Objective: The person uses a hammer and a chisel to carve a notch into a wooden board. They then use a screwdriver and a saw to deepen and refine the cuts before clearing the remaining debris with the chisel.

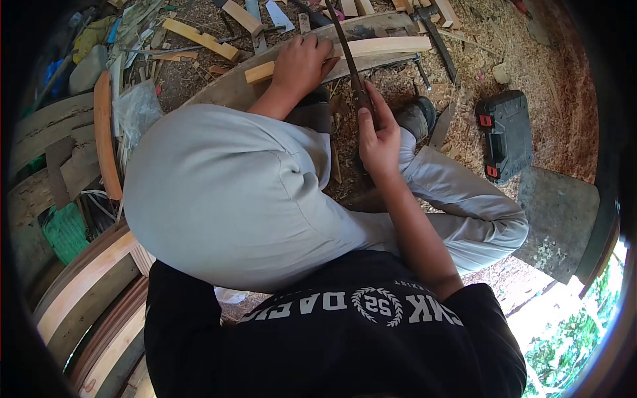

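Observation:
My left hand point(303, 65) is closed over a pale, slightly curved strip of wood point(388, 46), which lies across a wider worn board point(232, 86). The strip's yellowish end shows left of the hand. My right hand point(380, 132) grips the handle of a long, dark, narrow-bladed tool point(346, 50). Its blade points away from me, crosses over the strip and runs out at the top edge. The tool's exact kind cannot be made out from this angle.
Shavings cover the ground. A black tool case point(504, 136) with red latches lies at the right. A hammer point(438, 43) and a notched wood piece point(201, 38) lie ahead. Curved wooden pieces point(99, 285) are stacked at the left, near a clear plastic bag point(137, 109).

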`<control>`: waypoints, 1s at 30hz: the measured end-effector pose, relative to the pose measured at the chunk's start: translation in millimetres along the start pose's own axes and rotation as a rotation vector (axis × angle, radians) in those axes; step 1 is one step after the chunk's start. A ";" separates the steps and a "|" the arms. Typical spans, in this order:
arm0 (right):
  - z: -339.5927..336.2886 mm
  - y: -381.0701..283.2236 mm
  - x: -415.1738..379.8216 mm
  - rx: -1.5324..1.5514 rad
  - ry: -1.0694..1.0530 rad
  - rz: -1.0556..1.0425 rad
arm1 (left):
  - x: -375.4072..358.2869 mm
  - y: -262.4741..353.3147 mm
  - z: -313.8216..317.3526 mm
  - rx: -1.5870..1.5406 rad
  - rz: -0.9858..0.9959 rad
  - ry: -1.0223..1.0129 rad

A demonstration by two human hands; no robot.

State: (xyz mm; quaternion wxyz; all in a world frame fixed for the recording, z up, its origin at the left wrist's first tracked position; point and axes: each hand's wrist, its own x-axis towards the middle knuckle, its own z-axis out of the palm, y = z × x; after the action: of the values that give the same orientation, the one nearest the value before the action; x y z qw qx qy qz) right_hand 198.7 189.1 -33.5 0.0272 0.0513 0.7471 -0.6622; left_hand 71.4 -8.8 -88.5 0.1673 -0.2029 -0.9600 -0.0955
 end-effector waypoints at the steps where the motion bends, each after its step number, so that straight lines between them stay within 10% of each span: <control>1: -0.2 1.4 -1.2 -0.015 0.009 -0.043 | -0.5 0.4 0.1 -0.006 -0.003 0.011; 30: -3.0 5.0 -7.6 0.014 -0.017 -0.001 | 4.2 1.7 -7.3 -0.081 0.014 0.045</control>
State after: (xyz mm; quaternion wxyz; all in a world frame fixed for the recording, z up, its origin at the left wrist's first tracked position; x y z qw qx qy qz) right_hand 206.8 192.4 -37.2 0.0331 0.0456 0.7422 -0.6678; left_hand 70.6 -7.5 -80.0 0.1812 -0.2138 -0.9500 -0.1376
